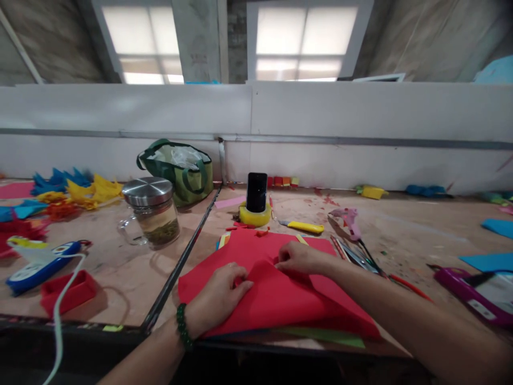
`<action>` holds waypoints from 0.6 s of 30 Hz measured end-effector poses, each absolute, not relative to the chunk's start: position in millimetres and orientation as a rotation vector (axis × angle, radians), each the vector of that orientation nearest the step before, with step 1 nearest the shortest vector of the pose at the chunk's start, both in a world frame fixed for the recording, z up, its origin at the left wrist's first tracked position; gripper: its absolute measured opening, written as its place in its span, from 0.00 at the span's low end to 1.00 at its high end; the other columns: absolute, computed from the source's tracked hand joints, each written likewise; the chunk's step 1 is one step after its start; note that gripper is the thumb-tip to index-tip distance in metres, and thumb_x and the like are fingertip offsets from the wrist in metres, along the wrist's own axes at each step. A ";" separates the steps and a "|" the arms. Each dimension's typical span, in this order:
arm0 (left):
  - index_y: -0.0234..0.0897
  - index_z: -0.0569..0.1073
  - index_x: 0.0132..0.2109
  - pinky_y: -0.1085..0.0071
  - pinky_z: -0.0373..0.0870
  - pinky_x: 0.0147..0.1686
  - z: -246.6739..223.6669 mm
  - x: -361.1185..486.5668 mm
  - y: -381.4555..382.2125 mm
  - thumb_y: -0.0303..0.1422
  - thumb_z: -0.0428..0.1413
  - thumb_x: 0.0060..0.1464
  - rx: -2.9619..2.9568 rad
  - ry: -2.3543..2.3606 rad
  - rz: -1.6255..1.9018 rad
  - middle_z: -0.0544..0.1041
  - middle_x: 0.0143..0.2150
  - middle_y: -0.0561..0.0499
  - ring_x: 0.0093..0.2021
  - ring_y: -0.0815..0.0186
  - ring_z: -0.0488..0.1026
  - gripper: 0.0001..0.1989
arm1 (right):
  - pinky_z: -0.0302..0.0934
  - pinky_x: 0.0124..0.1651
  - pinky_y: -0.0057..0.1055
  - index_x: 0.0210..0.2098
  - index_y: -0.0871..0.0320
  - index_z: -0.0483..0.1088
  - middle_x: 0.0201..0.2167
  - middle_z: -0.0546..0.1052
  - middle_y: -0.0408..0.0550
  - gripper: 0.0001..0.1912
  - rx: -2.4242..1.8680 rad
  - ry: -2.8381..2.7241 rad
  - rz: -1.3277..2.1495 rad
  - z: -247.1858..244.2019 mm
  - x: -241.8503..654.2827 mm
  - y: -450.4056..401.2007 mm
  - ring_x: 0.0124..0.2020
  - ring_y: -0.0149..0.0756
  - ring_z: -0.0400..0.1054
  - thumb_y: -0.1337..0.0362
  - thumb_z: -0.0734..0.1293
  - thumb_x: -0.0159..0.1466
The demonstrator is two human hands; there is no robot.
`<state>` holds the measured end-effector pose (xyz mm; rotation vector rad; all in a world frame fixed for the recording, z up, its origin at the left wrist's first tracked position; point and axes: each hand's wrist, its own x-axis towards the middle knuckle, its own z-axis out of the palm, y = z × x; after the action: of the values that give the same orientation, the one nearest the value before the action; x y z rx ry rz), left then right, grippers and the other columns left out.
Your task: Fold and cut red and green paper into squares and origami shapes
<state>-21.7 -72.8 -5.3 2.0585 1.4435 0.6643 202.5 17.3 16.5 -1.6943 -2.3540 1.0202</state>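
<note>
A large red sheet [256,305], paper or thin foam, lies in front of me with a raised crease across its middle. My left hand [224,291], with a green bead bracelet at the wrist, is on the left part of the sheet, fingers curled and thumb close to the index finger, gripping the material. Further right, my right hand [294,258] pinches the sheet near the crease; its fingertips are partly hidden. Under the red sheet, edges of other coloured sheets show, among them a green sheet [326,337] at the front.
Behind the sheet stand a phone [257,192] on a yellow tape roll [255,215] and a yellow utility knife [306,227]. A pink glue gun [349,222] lies right. Leftward are a glass mug [156,222], a green bag [190,179] and a red tray-like piece [68,291].
</note>
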 end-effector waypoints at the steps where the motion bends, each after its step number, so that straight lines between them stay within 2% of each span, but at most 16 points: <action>1: 0.36 0.71 0.33 0.69 0.63 0.37 -5.1 -21.9 -71.9 0.35 0.52 0.58 2.059 1.441 0.658 0.74 0.34 0.49 0.36 0.62 0.69 0.09 | 0.52 0.25 0.25 0.22 0.59 0.70 0.18 0.70 0.40 0.08 -1.679 -2.319 1.055 16.6 201.0 16.4 0.24 0.29 0.62 0.62 0.72 0.51; 3: 0.35 0.72 0.33 0.69 0.63 0.36 -3.2 -21.7 -70.5 0.34 0.53 0.58 2.058 1.439 0.636 0.74 0.34 0.49 0.35 0.62 0.69 0.08 | 0.53 0.25 0.24 0.27 0.59 0.71 0.19 0.70 0.39 0.07 -1.640 -2.232 1.144 16.3 198.7 13.5 0.23 0.28 0.62 0.62 0.71 0.51; 6: 0.35 0.72 0.32 0.70 0.62 0.35 2.4 -20.8 -69.2 0.33 0.54 0.57 2.069 1.429 0.618 0.74 0.33 0.50 0.35 0.63 0.69 0.07 | 0.55 0.26 0.24 0.33 0.59 0.71 0.22 0.70 0.38 0.11 -1.543 -2.112 1.289 17.0 197.5 6.9 0.24 0.27 0.62 0.59 0.70 0.53; 13: 0.36 0.70 0.28 0.72 0.60 0.32 8.2 -21.3 -65.9 0.33 0.52 0.60 2.047 1.312 0.742 0.74 0.29 0.53 0.31 0.67 0.68 0.12 | 0.53 0.27 0.25 0.28 0.57 0.67 0.23 0.66 0.37 0.20 -1.319 -1.993 1.351 30.5 197.0 -16.3 0.25 0.27 0.58 0.47 0.60 0.63; 18: 0.35 0.72 0.28 0.73 0.60 0.31 9.6 -17.8 -64.6 0.33 0.54 0.58 1.999 1.284 0.830 0.74 0.28 0.53 0.30 0.67 0.68 0.11 | 0.49 0.26 0.25 0.22 0.58 0.65 0.19 0.63 0.37 0.17 -1.161 -2.096 1.121 24.6 192.8 -25.7 0.23 0.27 0.55 0.53 0.66 0.59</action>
<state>-17.8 -64.6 9.6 1.9991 1.2844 0.8299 192.8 -25.7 24.6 -1.1612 -2.0962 1.1214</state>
